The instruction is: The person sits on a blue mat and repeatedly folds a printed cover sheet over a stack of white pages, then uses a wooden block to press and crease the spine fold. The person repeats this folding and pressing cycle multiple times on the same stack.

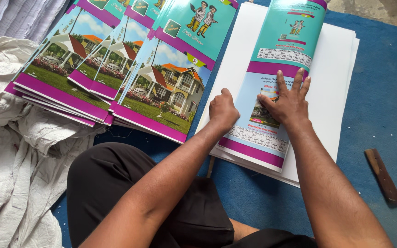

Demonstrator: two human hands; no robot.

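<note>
A glossy printed cover sheet (pixel 281 50), teal and light blue with purple bands, lies on a stack of white sheets (pixel 338 92). My right hand (pixel 286 102) presses flat on the cover, fingers spread. My left hand (pixel 223 110) is curled into a loose fist and rests on the cover's left edge, knuckles down. Neither hand holds anything.
Fanned piles of similar covers with house pictures (pixel 116 69) lie to the left. Crumpled white sacking (pixel 10 151) is at the far left. A brown wooden-handled tool (pixel 382 174) lies on the blue mat (pixel 382 82) at right. My dark-clothed knee (pixel 116 183) is in front.
</note>
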